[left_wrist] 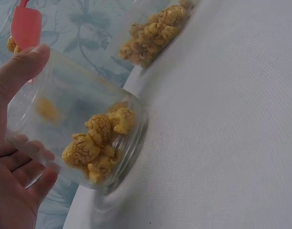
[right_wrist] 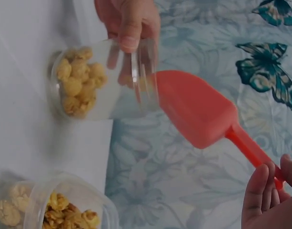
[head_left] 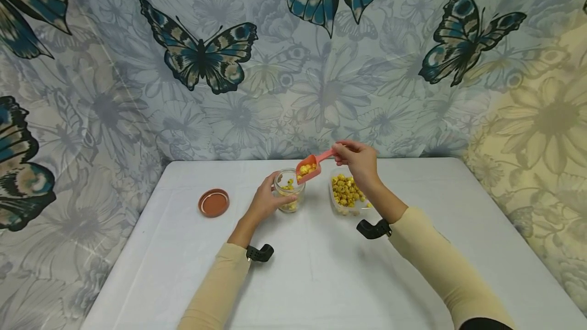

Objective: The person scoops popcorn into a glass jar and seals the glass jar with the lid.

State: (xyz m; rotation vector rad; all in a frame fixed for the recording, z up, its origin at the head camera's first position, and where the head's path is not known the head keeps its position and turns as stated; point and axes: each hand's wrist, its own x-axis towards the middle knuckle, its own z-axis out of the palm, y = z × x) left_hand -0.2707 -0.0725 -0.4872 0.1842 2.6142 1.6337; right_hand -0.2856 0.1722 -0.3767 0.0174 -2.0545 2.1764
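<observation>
My left hand point(head_left: 268, 198) grips a clear glass jar point(left_wrist: 74, 95) near its mouth, thumb on one side and fingers on the other. Caramel popcorn point(left_wrist: 91, 150) lies in the bottom of the jar, and one blurred piece shows higher up inside it. My right hand point(head_left: 359, 163) pinches the handle of a coral-red scoop point(right_wrist: 198, 107). The scoop tilts down toward the left, its lip right at the jar's mouth, with popcorn point(head_left: 306, 169) still in its bowl. To the right of the jar stands a clear plastic tub point(head_left: 337, 208) of popcorn, below my right hand.
A reddish-brown jar lid point(head_left: 214, 202) lies on the white-covered table point(head_left: 302, 279), left of my left hand. Behind the table's back edge hangs a butterfly-print cloth point(head_left: 330, 101). Each wrist wears a black camera band point(head_left: 260, 253).
</observation>
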